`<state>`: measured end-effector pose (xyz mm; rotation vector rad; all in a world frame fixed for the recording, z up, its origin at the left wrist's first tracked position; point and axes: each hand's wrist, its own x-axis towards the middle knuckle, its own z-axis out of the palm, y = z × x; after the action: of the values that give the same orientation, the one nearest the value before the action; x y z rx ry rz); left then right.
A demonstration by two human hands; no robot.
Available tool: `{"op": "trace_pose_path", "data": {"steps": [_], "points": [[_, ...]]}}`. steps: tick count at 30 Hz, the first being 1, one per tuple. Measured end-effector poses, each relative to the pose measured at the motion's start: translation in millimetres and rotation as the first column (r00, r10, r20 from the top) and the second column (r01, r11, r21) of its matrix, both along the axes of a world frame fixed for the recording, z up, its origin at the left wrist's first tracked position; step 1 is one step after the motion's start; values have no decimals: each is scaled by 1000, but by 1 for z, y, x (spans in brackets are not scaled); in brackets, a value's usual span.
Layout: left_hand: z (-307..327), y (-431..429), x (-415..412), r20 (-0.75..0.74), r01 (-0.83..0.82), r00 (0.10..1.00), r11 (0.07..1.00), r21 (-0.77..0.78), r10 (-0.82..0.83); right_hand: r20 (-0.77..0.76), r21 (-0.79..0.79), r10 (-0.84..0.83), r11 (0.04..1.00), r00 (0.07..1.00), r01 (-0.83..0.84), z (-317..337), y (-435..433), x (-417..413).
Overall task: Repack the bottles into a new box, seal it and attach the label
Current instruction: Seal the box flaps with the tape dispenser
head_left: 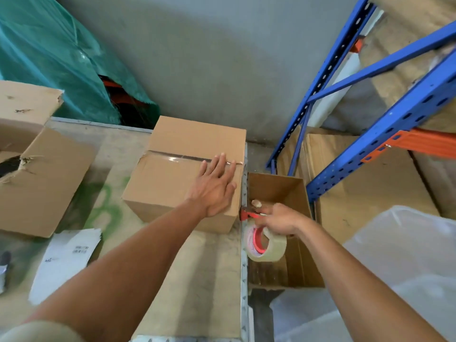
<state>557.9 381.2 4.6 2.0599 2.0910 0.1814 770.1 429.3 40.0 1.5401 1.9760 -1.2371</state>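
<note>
A closed brown box (172, 178) sits on the table near its right edge, with clear tape along its top seam. My left hand (216, 186) lies flat on the box top, fingers straight. My right hand (278, 219) grips a roll of clear tape (267, 245) with a red core, together with a red cutter (248, 214), just off the table's right edge. A white paper label (65, 260) lies on the table at the front left. No bottles are visible.
A torn open old box (44, 178) stands at the left. An open carton (291, 193) sits below the table's right edge, under my right hand. Blue shelving (385, 134) with cartons rises at the right. A teal net (61, 58) hangs behind, plastic sheet (394, 267) at the right front.
</note>
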Motion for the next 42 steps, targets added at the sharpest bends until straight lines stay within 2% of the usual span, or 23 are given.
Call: {"op": "trace_pose_path", "data": {"steps": [5,8,13,15,19,23,28,31,33,36,38,40,42], "points": [[8,-27,-32,-21,-17,1000,1000,-16,17,-66,-117,-138,985,988,129,-39,-80,2],[6,-38,-44,-56,-16,998,997,-74,11,-165,-170,-255,959,953,227,-59,-121,-7],[-2,-37,-45,-75,-3,997,997,-75,-3,-289,-94,-373,928,882,361,-98,-164,-26],[-5,-38,-45,-72,-5,997,998,-61,1,-284,-30,-347,935,894,354,-110,-171,-27],[-8,-38,-44,-70,-10,997,999,-39,7,-221,123,-203,964,954,234,-119,-176,-21],[-8,-40,-44,-88,-14,996,1000,-14,13,-122,153,-85,983,989,103,-116,-174,-20],[-11,-42,-44,-77,-30,996,999,27,32,-147,169,6,986,989,19,-85,-156,-24],[-11,-44,-41,-64,-65,996,997,36,67,-175,236,58,972,983,-16,-60,-128,-25],[-10,-48,-35,-56,-103,993,993,50,106,-196,297,42,955,980,18,-38,-102,-27],[-11,-54,-22,-24,-204,978,976,70,206,-205,499,42,864,978,68,-8,-55,-33],[-12,-59,-11,6,-331,943,940,88,332,-305,609,50,778,951,154,9,-23,-44],[-13,-63,4,77,-488,873,865,117,482,-349,678,101,714,932,176,20,9,-59],[-14,-65,18,192,-640,766,757,131,614,-327,678,161,727,931,112,19,44,-77]]}}
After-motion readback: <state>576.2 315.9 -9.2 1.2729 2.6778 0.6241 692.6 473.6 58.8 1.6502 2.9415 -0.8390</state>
